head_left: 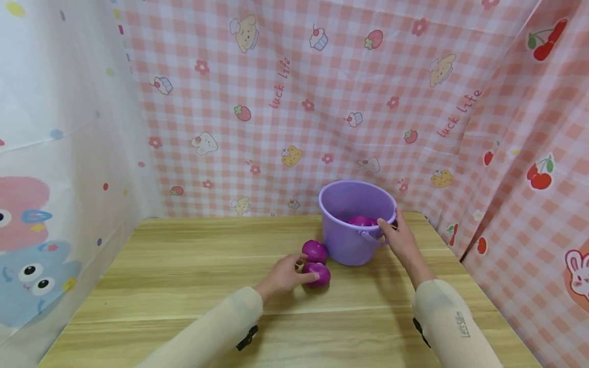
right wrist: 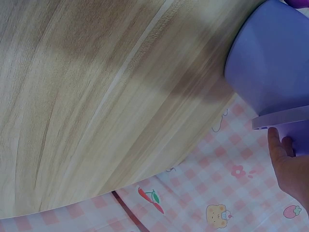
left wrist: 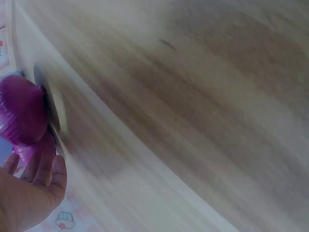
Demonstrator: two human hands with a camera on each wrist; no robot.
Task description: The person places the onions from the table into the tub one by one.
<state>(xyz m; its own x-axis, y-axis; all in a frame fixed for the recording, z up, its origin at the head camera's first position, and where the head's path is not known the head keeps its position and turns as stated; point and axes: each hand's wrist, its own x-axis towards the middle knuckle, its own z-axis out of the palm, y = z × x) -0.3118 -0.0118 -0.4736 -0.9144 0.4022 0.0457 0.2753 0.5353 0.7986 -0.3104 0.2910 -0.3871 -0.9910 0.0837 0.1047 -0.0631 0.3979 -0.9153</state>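
Two shiny purple onions sit on the table left of a lilac bucket (head_left: 345, 243), the far onion (head_left: 315, 251) almost against the near onion (head_left: 322, 276). My left hand (head_left: 285, 276) reaches in from the left, its thumb stretched across the near onion. In the left wrist view, its loosely bent fingers (left wrist: 44, 171) are spread beside the onions, not wrapped round either. My right hand (head_left: 401, 239) grips the bucket's right rim, thumb over the edge and fingers outside. Purple onions (head_left: 362, 221) lie inside the bucket, partly hidden by its wall.
The wooden table (head_left: 184, 266) ends at a pink checked curtain (head_left: 276, 128) behind the bucket. A white curtain (head_left: 78, 128) hangs at the left, and cherry-printed cloth (head_left: 515, 168) at the right. The bucket's handle (head_left: 371, 238) hangs down at its front right.
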